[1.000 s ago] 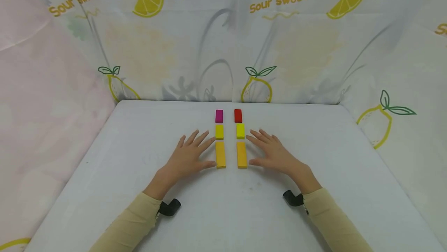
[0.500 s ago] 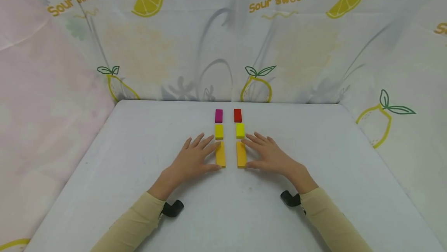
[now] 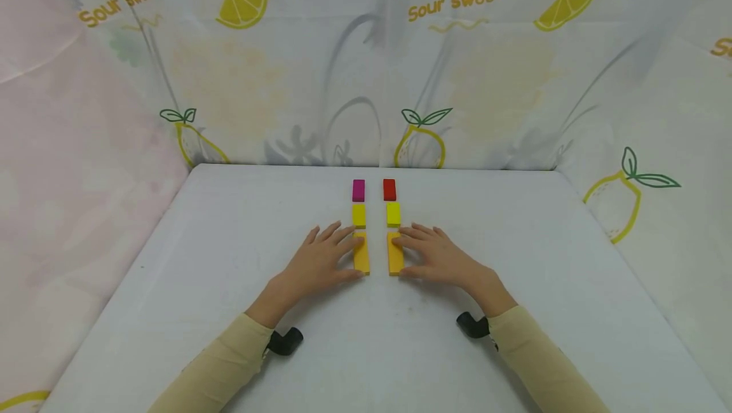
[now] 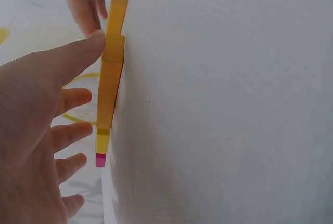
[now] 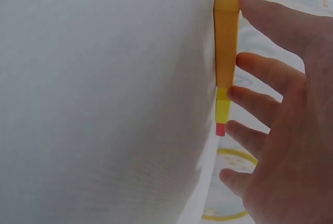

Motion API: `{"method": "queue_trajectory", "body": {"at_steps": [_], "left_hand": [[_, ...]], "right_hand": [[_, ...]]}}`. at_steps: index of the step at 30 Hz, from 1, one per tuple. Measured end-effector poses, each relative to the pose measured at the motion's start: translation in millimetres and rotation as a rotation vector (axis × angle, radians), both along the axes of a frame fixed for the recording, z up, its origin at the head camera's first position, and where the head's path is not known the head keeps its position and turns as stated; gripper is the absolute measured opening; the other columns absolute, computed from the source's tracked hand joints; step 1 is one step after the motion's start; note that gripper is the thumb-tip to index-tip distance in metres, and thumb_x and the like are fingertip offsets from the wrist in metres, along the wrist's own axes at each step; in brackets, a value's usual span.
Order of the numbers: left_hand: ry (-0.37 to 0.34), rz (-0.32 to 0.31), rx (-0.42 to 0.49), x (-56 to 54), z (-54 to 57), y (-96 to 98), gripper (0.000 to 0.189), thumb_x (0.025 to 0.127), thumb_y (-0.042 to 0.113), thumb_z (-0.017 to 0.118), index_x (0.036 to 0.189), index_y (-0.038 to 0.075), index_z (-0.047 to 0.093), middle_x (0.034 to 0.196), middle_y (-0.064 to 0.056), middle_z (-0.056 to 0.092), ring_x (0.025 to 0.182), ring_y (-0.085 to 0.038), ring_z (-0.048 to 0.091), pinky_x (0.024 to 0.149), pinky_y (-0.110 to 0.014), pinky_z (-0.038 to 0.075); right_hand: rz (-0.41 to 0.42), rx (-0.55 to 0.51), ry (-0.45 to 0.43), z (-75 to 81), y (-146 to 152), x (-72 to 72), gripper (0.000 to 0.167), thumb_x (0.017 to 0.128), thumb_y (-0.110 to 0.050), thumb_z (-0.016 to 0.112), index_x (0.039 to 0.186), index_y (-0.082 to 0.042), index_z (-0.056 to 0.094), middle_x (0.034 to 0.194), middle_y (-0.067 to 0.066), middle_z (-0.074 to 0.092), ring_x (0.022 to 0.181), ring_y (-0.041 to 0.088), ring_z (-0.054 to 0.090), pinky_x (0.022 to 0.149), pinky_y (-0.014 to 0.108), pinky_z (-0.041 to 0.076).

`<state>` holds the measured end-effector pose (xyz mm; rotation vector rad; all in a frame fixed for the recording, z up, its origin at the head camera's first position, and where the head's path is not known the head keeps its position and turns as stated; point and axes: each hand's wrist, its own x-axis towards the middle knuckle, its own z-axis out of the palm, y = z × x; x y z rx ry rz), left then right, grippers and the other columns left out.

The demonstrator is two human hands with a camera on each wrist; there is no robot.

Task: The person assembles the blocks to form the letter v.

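Two orange blocks lie lengthwise on the white table, a left orange block (image 3: 361, 259) and a right orange block (image 3: 396, 257). My left hand (image 3: 314, 264) is over the outer side of the left one, its thumb and index fingertips overlapping it near the two ends. Mirroring it, my right hand (image 3: 443, 259) reaches over the right block from the other side, fingers spread. In the left wrist view the thumb (image 4: 83, 55) is right at the left block's upper edge. The right wrist view has the thumb (image 5: 270, 16) and index fingertip close along the right block.
Beyond the orange blocks are two short yellow blocks (image 3: 358, 216), then a magenta block (image 3: 358, 190) on the left and a red block (image 3: 389, 190) on the right. A strip of white table (image 3: 377, 324) separates the two rows. A lemon-print cloth (image 3: 320, 70) stands behind.
Both hands have moved inward from beside the two rows until their thumbs and index fingers overlap the orange blocks. The blocks have stayed in place.
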<state>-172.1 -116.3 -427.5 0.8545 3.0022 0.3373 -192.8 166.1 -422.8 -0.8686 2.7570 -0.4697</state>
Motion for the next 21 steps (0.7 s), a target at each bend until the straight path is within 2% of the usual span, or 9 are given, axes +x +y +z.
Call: {"method": "queue_trajectory", "body": {"at_steps": [13,21], "left_hand": [[-0.05,0.014,-0.026,-2.3,3.3,4.4,0.067,0.087,0.061,0.065,0.143,0.026,0.053,0.153,-0.004,0.047,0.148,-0.033,0.034,0.119,-0.064,0.023],[-0.107,0.026,-0.014,-8.2,5.7,6.1,0.066,0.083,0.06,0.071,0.138,0.026,0.057,0.151,-0.002,0.05,0.146,-0.031,0.037,0.118,-0.061,0.028]], "right_hand": [[-0.009,0.018,-0.018,1.0,-2.2,-2.6,0.067,0.087,-0.05,0.071,0.145,-0.024,0.051,0.158,0.003,0.042,0.152,0.032,0.026,0.12,0.066,0.017],[-0.006,0.007,-0.023,0.6,-2.5,-3.2,0.066,0.086,-0.048,0.072,0.144,-0.023,0.052,0.157,0.004,0.043,0.151,0.031,0.028,0.12,0.065,0.018]]}}
